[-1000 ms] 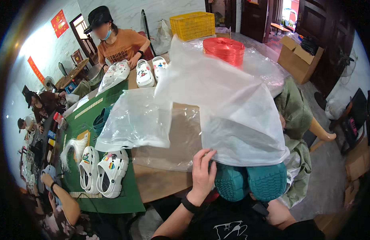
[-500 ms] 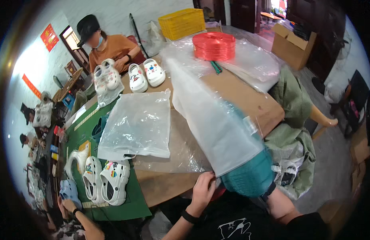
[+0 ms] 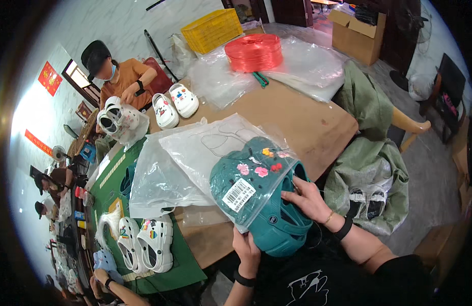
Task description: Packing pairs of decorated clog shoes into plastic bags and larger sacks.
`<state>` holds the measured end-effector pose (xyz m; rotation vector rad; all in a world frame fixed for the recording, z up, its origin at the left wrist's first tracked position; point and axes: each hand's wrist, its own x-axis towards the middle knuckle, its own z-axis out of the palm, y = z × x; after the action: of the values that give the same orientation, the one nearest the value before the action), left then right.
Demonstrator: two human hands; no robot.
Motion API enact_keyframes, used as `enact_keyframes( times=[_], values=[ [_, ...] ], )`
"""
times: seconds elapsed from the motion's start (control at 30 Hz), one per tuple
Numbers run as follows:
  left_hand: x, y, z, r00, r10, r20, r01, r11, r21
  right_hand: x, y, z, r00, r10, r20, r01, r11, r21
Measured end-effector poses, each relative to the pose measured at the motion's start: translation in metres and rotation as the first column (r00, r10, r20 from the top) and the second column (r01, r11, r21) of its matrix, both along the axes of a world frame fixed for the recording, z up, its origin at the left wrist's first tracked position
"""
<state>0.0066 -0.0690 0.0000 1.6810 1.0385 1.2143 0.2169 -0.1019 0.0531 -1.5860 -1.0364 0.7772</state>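
A brown table (image 3: 317, 122) stands on a grey floor (image 3: 425, 148) before a pale marbled wall (image 3: 118, 25), daylit through a window (image 3: 75, 76).

Bare tabletop (image 3: 307, 122) free ahead-right; plastic bags (image 3: 164, 178) crowd left, red twine roll (image 3: 254, 52) blocks far end.

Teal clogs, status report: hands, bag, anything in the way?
Left hand grips bag edge. Right hand holds teal clogs, half inside clear bag. Loose bags lie alongside.
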Motion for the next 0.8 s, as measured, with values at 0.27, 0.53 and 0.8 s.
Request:
enact_keyframes(
  times=[0.27,0.53,0.8],
  values=[
    [-0.015,-0.002,0.02,0.928,0.139,-0.346,-0.094,0.985,0.142,-0.006,0.008,0.005,0.926,0.057,0.374,-0.031,0.997,-0.074],
    [-0.062,0.001,0.019,0.716,-0.167,-0.678,0.3,0.95,0.083,-0.029,0.021,-0.01,0.678,0.047,0.734,-0.083,0.996,0.013],
    [0.047,0.073,0.122,0.764,-0.17,-0.623,0.489,0.782,0.386,-0.054,0.025,-0.016,0.58,0.008,0.815,-0.132,0.988,0.085]
  ],
)
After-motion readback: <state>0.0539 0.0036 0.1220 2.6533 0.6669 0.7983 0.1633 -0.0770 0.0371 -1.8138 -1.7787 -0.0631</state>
